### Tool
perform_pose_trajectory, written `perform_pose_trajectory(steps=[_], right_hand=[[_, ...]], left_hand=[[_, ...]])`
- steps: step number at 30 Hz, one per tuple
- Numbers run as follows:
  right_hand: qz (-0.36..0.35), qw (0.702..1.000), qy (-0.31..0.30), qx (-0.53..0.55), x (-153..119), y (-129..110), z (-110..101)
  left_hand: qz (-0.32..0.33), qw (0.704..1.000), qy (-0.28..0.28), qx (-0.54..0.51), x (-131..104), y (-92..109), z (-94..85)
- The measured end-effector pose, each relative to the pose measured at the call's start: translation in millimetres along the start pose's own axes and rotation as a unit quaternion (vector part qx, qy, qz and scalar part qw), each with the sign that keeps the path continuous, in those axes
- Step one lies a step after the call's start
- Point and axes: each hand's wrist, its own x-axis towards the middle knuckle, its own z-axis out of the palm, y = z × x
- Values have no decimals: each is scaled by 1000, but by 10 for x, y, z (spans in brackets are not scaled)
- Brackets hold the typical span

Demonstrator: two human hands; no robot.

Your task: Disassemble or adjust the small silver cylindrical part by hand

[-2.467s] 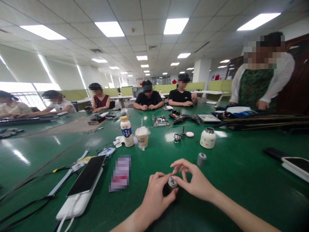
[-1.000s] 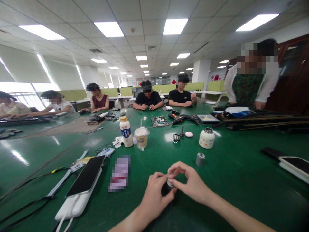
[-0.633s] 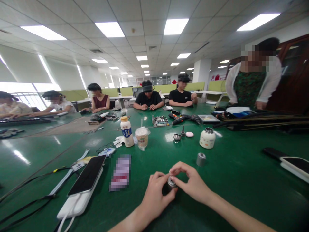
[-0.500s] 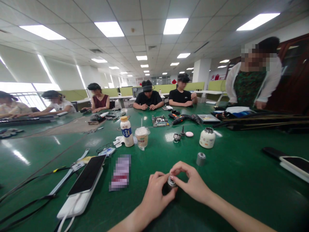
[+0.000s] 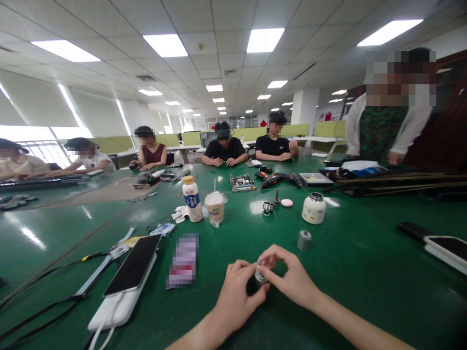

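A small silver metal cylinder stands on the green table between my hands, its lower part mostly hidden. My left hand curls around it from the left, fingers behind and thumb in front. From the right, my right hand is closed in a pinch at the top of the cylinder; what its fingertips hold, if anything, is hidden. A similar silver cylinder stands upright beyond my right hand. Farther off is a cream-coloured flask with a bare metal neck.
Dark metal parts and a pink disc lie beyond my hands. A bottle and a plastic cup stand left of them. A phone lies at left. Behind are a circuit board, power drills and several people.
The view has shifted very slightly. Both hands keep almost the same hold at the cylinder, the right thumb slightly more over its top. The standing person at right has moved a little rightward.
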Motion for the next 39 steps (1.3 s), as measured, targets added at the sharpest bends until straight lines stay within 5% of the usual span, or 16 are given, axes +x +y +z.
perform_pose_trajectory(steps=[31, 39], right_hand=[[-5, 999, -50, -20, -1, -103, -46], [12, 999, 31, 23, 116, 43, -154]], left_hand=[[8, 1000, -2, -1, -20, -4, 13], [-11, 1000, 5, 3, -15, -30, 22]])
